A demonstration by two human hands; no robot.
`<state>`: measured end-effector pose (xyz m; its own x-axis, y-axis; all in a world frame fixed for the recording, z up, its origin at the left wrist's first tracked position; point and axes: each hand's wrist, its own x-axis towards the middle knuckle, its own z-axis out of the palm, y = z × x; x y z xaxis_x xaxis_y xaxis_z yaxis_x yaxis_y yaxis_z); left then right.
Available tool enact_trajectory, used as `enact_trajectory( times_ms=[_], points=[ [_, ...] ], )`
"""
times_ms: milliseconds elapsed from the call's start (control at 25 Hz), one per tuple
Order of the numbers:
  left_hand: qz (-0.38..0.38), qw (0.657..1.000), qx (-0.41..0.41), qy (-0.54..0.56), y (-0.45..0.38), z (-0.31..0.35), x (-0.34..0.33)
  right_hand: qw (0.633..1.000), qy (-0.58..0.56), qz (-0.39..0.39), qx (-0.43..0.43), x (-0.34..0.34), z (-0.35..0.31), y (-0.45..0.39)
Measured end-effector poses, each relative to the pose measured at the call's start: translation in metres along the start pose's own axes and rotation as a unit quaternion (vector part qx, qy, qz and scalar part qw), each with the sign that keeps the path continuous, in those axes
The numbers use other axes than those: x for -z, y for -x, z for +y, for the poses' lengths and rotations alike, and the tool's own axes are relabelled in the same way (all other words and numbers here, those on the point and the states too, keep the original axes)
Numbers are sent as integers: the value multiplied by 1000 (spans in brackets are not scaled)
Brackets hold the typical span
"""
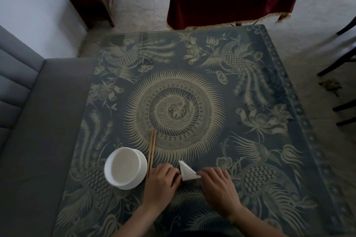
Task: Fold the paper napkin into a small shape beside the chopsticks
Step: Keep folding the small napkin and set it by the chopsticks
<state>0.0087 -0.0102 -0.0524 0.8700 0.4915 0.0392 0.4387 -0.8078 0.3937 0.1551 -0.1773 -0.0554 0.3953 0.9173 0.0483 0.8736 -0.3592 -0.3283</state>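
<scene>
The paper napkin (186, 172) lay on the patterned table (269, 86), folded into a white triangle with its long axis running away from the person and its tip pointing to the far side. It sat just right of the chopsticks (151, 152), which also ran lengthwise away, beside the white bowl (125, 168). The left hand (160, 181) pressed curled fingers on its left edge; the right hand (217, 184) pinched its near right corner.

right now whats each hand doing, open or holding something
Left hand: fingers curled, pressing on the napkin's left edge.
Right hand: pinching the napkin's right corner.
</scene>
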Motion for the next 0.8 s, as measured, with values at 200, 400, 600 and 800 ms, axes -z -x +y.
enact_trajectory(
  times_ms=[200,400,600,800],
  points=[
    [-124,982,-120,-79,22,1,-9,985,82,-96,117,-15,3,24],
    [-213,964,-104,-124,19,-3,-14,977,98,-165,98,-14,7,23],
    [-251,954,-94,-131,12,-9,-11,975,104,-175,92,-12,12,26],
    [-253,952,-102,-136,10,-14,-10,971,115,-193,86,-5,14,26]
  ],
)
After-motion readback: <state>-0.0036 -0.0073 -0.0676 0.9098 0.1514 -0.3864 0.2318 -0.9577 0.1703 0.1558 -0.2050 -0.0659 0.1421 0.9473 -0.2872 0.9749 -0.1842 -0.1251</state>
